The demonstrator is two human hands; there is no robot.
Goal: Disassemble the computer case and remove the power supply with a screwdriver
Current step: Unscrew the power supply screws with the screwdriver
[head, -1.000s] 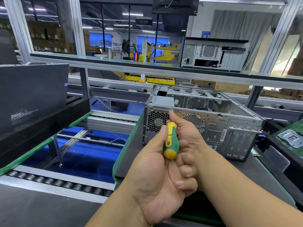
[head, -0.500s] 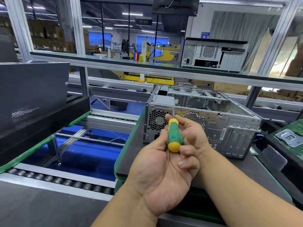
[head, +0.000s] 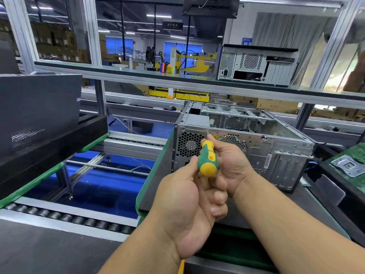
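The head view is the only one. Both hands meet in front of the computer case (head: 243, 147), which lies on the dark worktop (head: 308, 206) with its rear panel facing the person. The right hand (head: 231, 165) curls round the upper part of the green-and-yellow screwdriver (head: 208, 160). The left hand (head: 189, 206) comes up from below with its fingers folded under the handle and its thumb rising beside it — whether it truly grips or only steadies the tool I cannot tell. The short shaft points at a screw (head: 207, 132) near the top edge of the rear panel, just right of the honeycomb vent; the tip seems seated on it or very nearly so.

As to progress, the side panel is already off: the case stands open on top and its inner frame shows. The grey block of the power supply (head: 197, 119) is still in its corner behind the vent, so the main removal is not done. By my judgement the work is at the screws that hold this unit; how many remain I cannot count from here.

Inside the open case I see only metal brackets and perforated walls — no boards or cables that I can make out. A second case (head: 256, 66) stands on the upper shelf (head: 138, 76), and a circuit board (head: 353, 163) lies at the far right.
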